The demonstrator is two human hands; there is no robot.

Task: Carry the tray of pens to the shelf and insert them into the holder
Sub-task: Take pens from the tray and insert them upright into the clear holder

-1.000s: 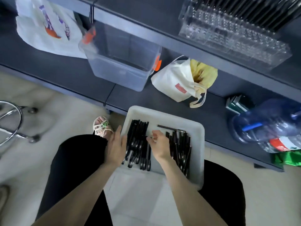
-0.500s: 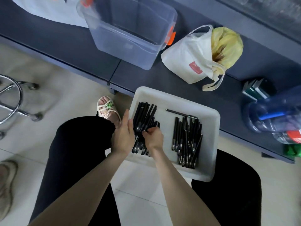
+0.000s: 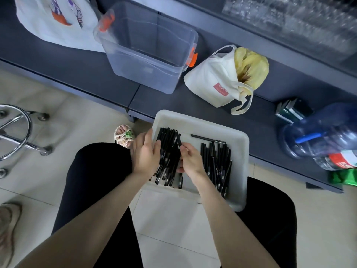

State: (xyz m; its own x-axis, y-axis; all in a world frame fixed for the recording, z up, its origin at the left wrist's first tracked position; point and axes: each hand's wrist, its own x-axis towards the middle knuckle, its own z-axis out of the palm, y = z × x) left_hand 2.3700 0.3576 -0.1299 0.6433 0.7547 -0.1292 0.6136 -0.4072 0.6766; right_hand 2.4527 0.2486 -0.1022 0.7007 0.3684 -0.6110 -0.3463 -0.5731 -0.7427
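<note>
Left grip point(image 3: 145, 153) flat against pens point(image 3: 168, 144), right grip point(image 3: 191, 161) pinching some. Light, slick, likely to roll; I'd grab mid-barrel, bundled.

The white tray point(image 3: 238, 171) lies across the person's lap with its far edge over the dark lower shelf point(image 3: 77, 72), the left hand point(image 3: 144, 155) flat with straight fingers against the left bundle of black pens point(image 3: 168, 153), the right hand point(image 3: 191, 161) curling its fingers onto that bundle, and a second group of pens point(image 3: 218, 163) just right of it.
</note>
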